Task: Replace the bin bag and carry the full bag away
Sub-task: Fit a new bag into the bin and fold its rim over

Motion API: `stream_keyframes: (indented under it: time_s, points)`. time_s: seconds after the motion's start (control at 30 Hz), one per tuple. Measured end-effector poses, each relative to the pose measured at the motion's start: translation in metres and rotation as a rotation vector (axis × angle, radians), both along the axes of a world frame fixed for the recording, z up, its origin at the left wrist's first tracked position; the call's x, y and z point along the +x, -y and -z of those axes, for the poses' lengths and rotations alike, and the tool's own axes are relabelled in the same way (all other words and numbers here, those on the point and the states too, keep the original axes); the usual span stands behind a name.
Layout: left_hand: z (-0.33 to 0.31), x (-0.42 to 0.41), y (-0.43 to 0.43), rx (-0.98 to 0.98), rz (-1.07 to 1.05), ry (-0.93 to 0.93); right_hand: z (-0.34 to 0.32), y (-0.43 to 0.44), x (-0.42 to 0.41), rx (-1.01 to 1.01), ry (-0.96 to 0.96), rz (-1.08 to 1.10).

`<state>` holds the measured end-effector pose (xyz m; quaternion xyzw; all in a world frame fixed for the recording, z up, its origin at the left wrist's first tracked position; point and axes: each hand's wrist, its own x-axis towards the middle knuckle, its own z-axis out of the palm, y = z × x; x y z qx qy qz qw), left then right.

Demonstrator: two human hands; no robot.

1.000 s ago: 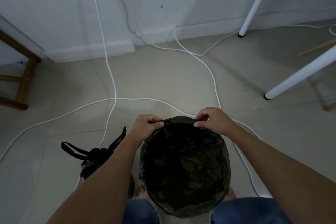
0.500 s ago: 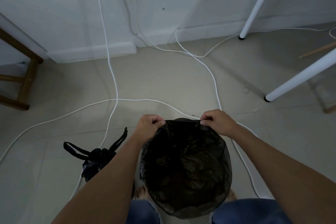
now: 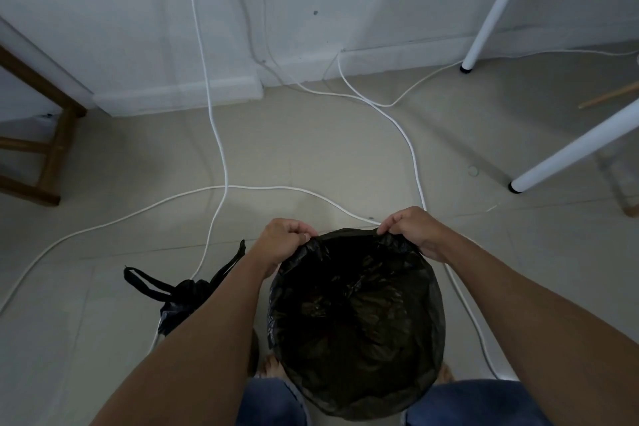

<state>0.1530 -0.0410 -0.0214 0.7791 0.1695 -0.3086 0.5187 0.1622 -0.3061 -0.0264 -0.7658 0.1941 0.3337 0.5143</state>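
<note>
A fresh black bin bag (image 3: 356, 322) lines a round bin between my knees, its mouth spread wide; the bin itself is hidden under the plastic. My left hand (image 3: 281, 240) pinches the bag's far rim on the left side. My right hand (image 3: 411, 230) pinches the far rim on the right. On the floor to the left stands the full black bag (image 3: 179, 301), tied, with its handle loops sticking up, partly behind my left forearm.
White cables (image 3: 221, 162) snake across the tiled floor around the bin. Two white table legs (image 3: 567, 156) stand at the right. A wooden stool frame (image 3: 52, 156) is at the left. The wall and its skirting (image 3: 179, 93) run along the back.
Both hands have slid slightly apart along the far rim, spreading the bag's mouth wider. The full bag has not moved.
</note>
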Motion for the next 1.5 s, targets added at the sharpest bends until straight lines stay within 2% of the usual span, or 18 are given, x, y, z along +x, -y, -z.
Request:
stream_keyframes:
  time_s: [0.1,0.3,0.53,0.63,0.73,0.8,0.93,1.0,1.1,1.17,1.33,1.5]
  points:
    - [-0.004,-0.002,-0.001,0.095,0.116,0.081,-0.008,-0.002,-0.002,-0.031,0.014,-0.026]
    - [-0.005,-0.004,0.003,0.52,0.603,0.335,-0.014,-0.009,-0.009,-0.348,0.239,-0.453]
    - [-0.007,-0.009,0.004,0.708,0.793,0.294,-0.015,-0.016,-0.01,-0.456,0.318,-0.509]
    - [-0.008,-0.015,0.006,0.721,0.759,0.329,-0.016,-0.02,-0.008,-0.495,0.334,-0.509]
    - [-0.007,-0.022,0.006,0.632,0.609,0.477,-0.015,-0.021,-0.008,-0.494,0.32,-0.504]
    - [-0.004,-0.024,0.006,0.573,0.576,0.495,-0.016,-0.021,-0.008,-0.488,0.308,-0.503]
    - [0.002,-0.021,-0.001,0.491,0.529,0.369,-0.016,-0.02,-0.008,-0.481,0.312,-0.501]
    - [0.004,-0.02,-0.01,0.386,0.485,0.275,-0.016,-0.02,-0.009,-0.479,0.314,-0.493]
    - [0.004,-0.022,-0.024,0.162,0.304,0.149,-0.016,-0.02,-0.008,-0.481,0.31,-0.482]
    - [0.0,-0.024,-0.025,0.109,0.213,0.104,-0.016,-0.021,-0.007,-0.478,0.3,-0.486]
    - [-0.006,-0.021,-0.007,0.178,0.078,0.226,-0.018,-0.023,-0.007,-0.474,0.293,-0.498]
    - [-0.007,-0.018,0.004,0.228,0.024,0.147,-0.018,-0.021,-0.007,-0.465,0.291,-0.485]
